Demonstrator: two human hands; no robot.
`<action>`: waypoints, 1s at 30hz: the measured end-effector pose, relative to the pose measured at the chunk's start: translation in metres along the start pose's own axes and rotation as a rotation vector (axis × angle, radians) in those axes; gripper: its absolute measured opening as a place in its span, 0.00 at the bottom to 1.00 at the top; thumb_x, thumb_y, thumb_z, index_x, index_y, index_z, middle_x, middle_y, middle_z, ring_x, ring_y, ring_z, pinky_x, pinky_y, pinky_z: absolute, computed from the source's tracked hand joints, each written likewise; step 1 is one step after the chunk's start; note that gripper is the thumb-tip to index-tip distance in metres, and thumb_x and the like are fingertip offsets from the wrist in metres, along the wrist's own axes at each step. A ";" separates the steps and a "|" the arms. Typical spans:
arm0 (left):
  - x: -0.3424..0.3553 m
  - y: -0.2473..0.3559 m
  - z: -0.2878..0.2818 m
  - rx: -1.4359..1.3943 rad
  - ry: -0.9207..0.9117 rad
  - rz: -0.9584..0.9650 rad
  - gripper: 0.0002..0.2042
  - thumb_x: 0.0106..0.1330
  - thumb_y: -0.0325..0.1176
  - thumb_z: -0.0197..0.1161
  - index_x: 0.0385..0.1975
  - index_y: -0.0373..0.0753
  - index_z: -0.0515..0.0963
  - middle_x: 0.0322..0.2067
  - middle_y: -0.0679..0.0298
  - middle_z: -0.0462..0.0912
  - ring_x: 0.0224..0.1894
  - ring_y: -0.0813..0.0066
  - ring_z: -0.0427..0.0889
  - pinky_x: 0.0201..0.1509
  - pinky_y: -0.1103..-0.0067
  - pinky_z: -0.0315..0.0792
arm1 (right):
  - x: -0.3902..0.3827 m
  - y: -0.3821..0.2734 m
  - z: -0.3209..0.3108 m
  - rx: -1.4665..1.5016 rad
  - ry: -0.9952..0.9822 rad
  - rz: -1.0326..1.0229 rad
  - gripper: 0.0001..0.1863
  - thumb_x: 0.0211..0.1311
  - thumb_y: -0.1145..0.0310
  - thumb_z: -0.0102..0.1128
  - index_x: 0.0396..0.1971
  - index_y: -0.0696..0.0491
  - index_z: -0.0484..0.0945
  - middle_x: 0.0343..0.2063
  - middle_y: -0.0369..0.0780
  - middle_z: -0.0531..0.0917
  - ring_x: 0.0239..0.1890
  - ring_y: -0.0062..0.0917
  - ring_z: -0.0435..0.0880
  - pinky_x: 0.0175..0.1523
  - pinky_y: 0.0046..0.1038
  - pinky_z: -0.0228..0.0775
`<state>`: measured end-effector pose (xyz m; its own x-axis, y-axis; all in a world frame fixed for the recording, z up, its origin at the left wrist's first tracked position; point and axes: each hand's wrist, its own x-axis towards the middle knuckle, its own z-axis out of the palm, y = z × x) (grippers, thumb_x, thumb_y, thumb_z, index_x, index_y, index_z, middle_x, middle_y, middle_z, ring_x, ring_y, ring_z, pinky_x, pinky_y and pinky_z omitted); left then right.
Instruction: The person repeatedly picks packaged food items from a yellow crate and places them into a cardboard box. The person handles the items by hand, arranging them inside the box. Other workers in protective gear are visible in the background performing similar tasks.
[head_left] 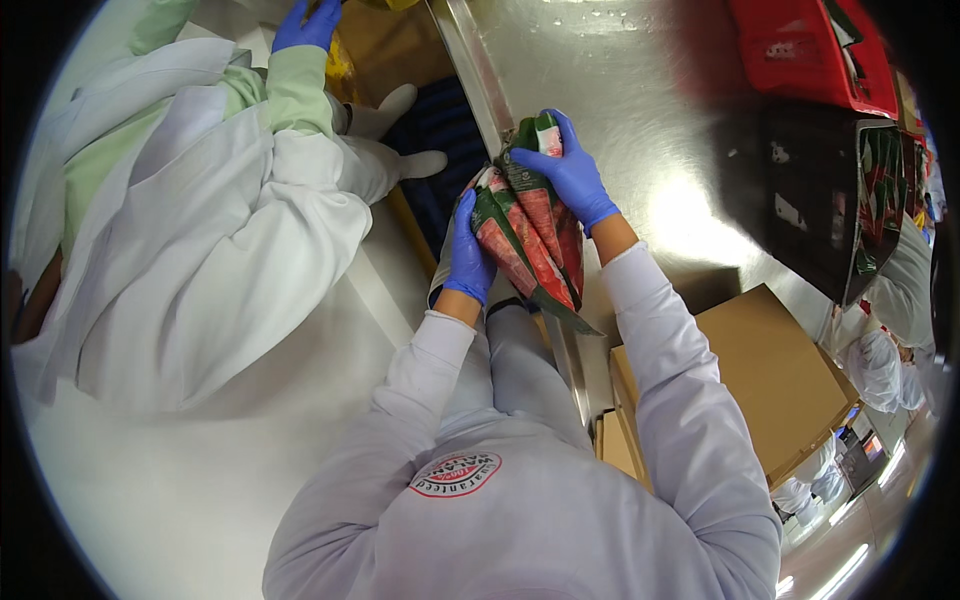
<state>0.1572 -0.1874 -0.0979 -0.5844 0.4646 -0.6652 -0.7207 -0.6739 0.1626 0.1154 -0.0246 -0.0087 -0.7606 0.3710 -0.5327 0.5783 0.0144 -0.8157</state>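
Note:
Several red and green printed plastic packets (530, 225) are bunched together in front of me, over the near edge of the steel table. My left hand (470, 258), in a blue glove, is closed round their left side. With thumb and fingers, my right hand (570, 175), also gloved in blue, grips the packets near their upper end. The packets stand slightly fanned, and one green corner hangs down at the bottom right. What is inside the packets is hidden.
A steel table (620, 90) stretches ahead and right. On it are a red crate (800, 60), a black crate (800, 200) with similar packets, and a cardboard box (770, 370). At left stands a co-worker in a white coat (240, 260), a blue-gloved hand (307, 25) near a yellow thing.

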 end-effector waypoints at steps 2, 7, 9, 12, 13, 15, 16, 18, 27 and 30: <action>-0.016 0.018 0.046 0.074 -0.005 0.093 0.22 0.67 0.45 0.45 0.55 0.38 0.64 0.52 0.58 0.71 0.53 0.65 0.71 0.60 0.72 0.63 | -0.004 -0.018 -0.006 -0.043 0.046 -0.103 0.41 0.41 0.60 0.70 0.57 0.51 0.60 0.43 0.45 0.77 0.46 0.28 0.77 0.49 0.27 0.69; -0.095 0.062 0.123 0.021 -0.078 0.091 0.24 0.68 0.46 0.40 0.59 0.38 0.60 0.55 0.58 0.67 0.55 0.65 0.69 0.61 0.72 0.61 | -0.083 -0.139 -0.008 0.035 0.041 -0.283 0.39 0.42 0.65 0.70 0.56 0.55 0.60 0.44 0.46 0.76 0.48 0.28 0.76 0.53 0.27 0.67; -0.105 0.060 0.127 0.006 -0.053 0.106 0.25 0.67 0.48 0.39 0.58 0.38 0.61 0.55 0.58 0.67 0.55 0.64 0.68 0.61 0.71 0.60 | -0.089 -0.136 -0.004 -0.053 0.117 -0.494 0.39 0.42 0.67 0.69 0.55 0.59 0.59 0.45 0.46 0.75 0.49 0.28 0.75 0.54 0.28 0.65; -0.018 0.034 0.054 0.095 0.047 -0.026 0.26 0.66 0.49 0.39 0.57 0.38 0.63 0.54 0.59 0.68 0.54 0.62 0.69 0.61 0.69 0.61 | -0.034 -0.052 0.006 -0.194 0.159 -0.166 0.41 0.42 0.57 0.68 0.55 0.59 0.61 0.44 0.50 0.76 0.49 0.38 0.75 0.52 0.32 0.66; 0.000 0.021 0.022 0.023 0.118 -0.207 0.25 0.66 0.48 0.40 0.57 0.38 0.63 0.53 0.59 0.70 0.53 0.63 0.70 0.60 0.70 0.62 | -0.001 0.005 0.013 -0.120 0.162 -0.111 0.42 0.41 0.54 0.68 0.55 0.58 0.62 0.42 0.52 0.76 0.46 0.44 0.76 0.50 0.34 0.67; 0.005 0.010 0.006 0.108 0.010 0.016 0.26 0.65 0.50 0.43 0.57 0.36 0.64 0.54 0.58 0.69 0.55 0.63 0.69 0.62 0.71 0.59 | 0.016 -0.008 0.015 -0.302 0.105 -0.213 0.40 0.40 0.53 0.69 0.53 0.57 0.63 0.41 0.53 0.76 0.44 0.46 0.76 0.48 0.35 0.68; 0.000 0.008 0.002 0.154 -0.039 0.119 0.27 0.64 0.50 0.45 0.57 0.36 0.64 0.55 0.57 0.69 0.56 0.63 0.68 0.64 0.71 0.58 | 0.020 -0.009 0.017 -0.333 0.102 -0.218 0.40 0.40 0.53 0.69 0.53 0.57 0.64 0.41 0.53 0.76 0.44 0.46 0.76 0.48 0.35 0.68; 0.004 0.018 0.012 -0.053 -0.024 -0.041 0.26 0.65 0.49 0.45 0.55 0.36 0.66 0.53 0.57 0.70 0.55 0.63 0.69 0.63 0.72 0.58 | 0.030 -0.004 0.016 -0.317 0.074 -0.188 0.40 0.39 0.53 0.70 0.51 0.56 0.64 0.40 0.51 0.77 0.43 0.42 0.78 0.47 0.33 0.69; -0.022 0.057 0.082 -0.033 -0.089 0.030 0.22 0.66 0.45 0.43 0.55 0.38 0.65 0.53 0.58 0.70 0.54 0.65 0.70 0.60 0.73 0.62 | -0.013 -0.078 -0.007 -0.010 0.060 -0.186 0.40 0.39 0.57 0.72 0.53 0.53 0.63 0.41 0.46 0.78 0.43 0.28 0.78 0.47 0.27 0.70; -0.070 0.090 0.136 0.003 -0.176 0.139 0.23 0.67 0.42 0.42 0.57 0.35 0.62 0.54 0.56 0.68 0.55 0.65 0.69 0.61 0.73 0.61 | -0.066 -0.153 0.001 -0.014 0.108 -0.342 0.39 0.39 0.62 0.72 0.52 0.54 0.63 0.41 0.46 0.77 0.44 0.29 0.78 0.48 0.28 0.70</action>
<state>0.0822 -0.2022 0.0627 -0.7343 0.4606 -0.4987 -0.6295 -0.7370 0.2462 0.0770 -0.0523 0.1510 -0.8757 0.4384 -0.2022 0.3003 0.1667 -0.9392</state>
